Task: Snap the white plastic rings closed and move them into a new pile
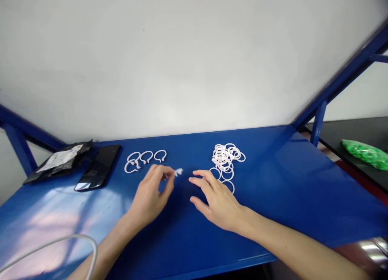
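Note:
My left hand [155, 191] is closed in a pinch on a white plastic ring [178, 171]. Only its blurred ends stick out past the fingertips; the rest is hidden. My right hand [216, 199] hovers just to the right, fingers apart, with nothing in it. Beyond it lies a heap of closed white rings [222, 157], with a few loose ones [228, 174] on its near side. Behind my left hand, several white rings with gaps between their knobbed ends [160, 155] lie in a loose group.
A black phone [100, 167] and a black plastic packet with a white label [65, 156] lie at the left of the blue table [273, 183]. A pale cable [60, 239] curves across the lower left. Blue frame bars flank the table; a green-filled bag [365, 154] sits at right.

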Demonstrator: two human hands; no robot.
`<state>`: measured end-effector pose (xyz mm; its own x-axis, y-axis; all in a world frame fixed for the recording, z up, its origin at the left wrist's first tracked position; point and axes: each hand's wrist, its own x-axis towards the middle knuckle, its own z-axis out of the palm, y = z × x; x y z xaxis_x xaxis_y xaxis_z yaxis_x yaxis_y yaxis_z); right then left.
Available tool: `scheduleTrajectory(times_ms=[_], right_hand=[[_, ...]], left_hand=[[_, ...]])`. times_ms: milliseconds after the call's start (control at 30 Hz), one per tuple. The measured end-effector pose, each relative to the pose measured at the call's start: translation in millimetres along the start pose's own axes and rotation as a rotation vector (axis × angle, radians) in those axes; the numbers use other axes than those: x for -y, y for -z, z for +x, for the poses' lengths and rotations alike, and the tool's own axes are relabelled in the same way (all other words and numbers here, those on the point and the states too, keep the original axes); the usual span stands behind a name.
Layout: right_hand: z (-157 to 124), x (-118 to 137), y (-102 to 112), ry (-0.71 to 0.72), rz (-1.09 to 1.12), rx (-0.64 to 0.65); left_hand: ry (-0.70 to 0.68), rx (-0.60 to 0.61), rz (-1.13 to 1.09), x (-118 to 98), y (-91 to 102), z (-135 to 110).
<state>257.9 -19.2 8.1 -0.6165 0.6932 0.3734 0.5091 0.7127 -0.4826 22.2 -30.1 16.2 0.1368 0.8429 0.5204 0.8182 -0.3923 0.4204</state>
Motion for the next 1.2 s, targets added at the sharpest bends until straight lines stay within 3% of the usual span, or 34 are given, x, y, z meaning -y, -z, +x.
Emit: scheduleTrajectory(times_ms=[100, 167, 433, 600, 900, 1200], right_hand=[[2, -2, -1, 0.019, 0.102, -0.027], [3, -3, -1, 0.034, 0.156, -0.022], [6, -4, 3, -0.137, 0.390, -0.033], [5, -7, 1, -0.015, 0.350, -0.063], [1, -8, 1, 0.067, 0.213, 0.013], [3, -10, 3, 0.108, 0.059, 0.113]], left_hand=[[-0.080, 0.163, -0.229, -25, -7.2, -10], [-0.129, 0.203, -0.302, -32, -11.4, -14], [-0.056, 0.121, -0.369, -26, -2.3, -8], [-0.050, 0.141, -0.442, -28, -3.5, -7], [-0.080, 0.166, -0.516, -25, -12.4, -11], [-0.248, 0.173, -0.382, -19, -17.9, -12]])
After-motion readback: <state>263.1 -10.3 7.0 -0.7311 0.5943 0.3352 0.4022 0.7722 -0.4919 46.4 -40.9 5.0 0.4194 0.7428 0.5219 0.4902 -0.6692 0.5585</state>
